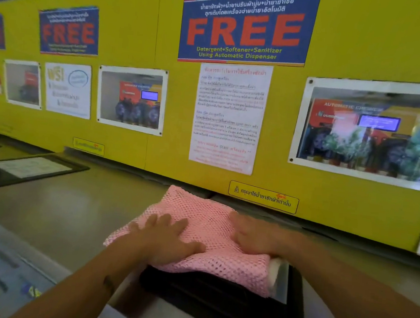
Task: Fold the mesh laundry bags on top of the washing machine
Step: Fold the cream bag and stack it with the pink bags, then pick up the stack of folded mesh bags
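One pink mesh laundry bag (204, 237) lies on the grey top of the washing machine (70, 212), its near end overlapping a black rectangular panel (216, 295) set into that top, close under the yellow wall (145, 24). Only one bag can be counted; whether others lie folded beneath it cannot be told. It appears already doubled, with thick layered edges at the near right corner.

The left hand (164, 239) rests flat on the bag's left half, fingers straight and spread, grasping nothing. The right hand (250, 235) lies on the right half; it is blurred, fingers apparently flat and pressing, though a pinch cannot be excluded.

The bag's long axis runs from the near right corner away to the far left, towards the wall. Both hands are on it, the left slightly nearer the onlooker's side. Judgement: smoothing stage; a further fold would likely carry the far end towards the hands.
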Motion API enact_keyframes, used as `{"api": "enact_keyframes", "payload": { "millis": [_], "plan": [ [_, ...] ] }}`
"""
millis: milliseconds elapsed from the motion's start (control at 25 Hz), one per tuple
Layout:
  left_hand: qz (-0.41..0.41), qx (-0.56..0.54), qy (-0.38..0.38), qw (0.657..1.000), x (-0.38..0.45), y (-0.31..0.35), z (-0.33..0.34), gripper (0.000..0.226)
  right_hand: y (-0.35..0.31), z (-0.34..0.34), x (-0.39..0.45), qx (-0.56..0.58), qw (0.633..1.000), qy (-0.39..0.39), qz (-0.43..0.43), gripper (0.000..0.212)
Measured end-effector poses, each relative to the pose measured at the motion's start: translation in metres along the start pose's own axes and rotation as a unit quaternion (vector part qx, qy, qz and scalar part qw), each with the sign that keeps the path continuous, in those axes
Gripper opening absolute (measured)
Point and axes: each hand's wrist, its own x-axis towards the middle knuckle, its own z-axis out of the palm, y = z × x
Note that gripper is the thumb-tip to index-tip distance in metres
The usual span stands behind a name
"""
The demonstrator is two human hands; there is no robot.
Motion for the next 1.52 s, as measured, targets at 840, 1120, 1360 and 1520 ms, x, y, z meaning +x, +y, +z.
{"api": "enact_keyframes", "payload": {
  "millis": [840,1120,1360,1520],
  "plan": [
    [-0.109,-0.269,0.144,0.946,-0.078,0.009,-0.013,0.079,-0.016,-0.002,-0.012,0.471,0.880,0.052,0.026,0.073],
    [-0.063,-0.346,0.279,0.894,-0.114,0.034,-0.005,0.066,-0.019,0.013,-0.050,0.524,0.845,0.067,-0.087,0.092],
    [-0.125,-0.377,0.337,0.854,-0.157,0.049,0.015,0.061,-0.029,0.018,-0.066,0.448,0.872,0.076,-0.180,0.062],
    [-0.120,-0.409,0.391,0.816,-0.194,0.054,0.019,0.058,-0.043,0.010,-0.090,0.490,0.845,0.083,-0.198,0.055]
  ]
}}
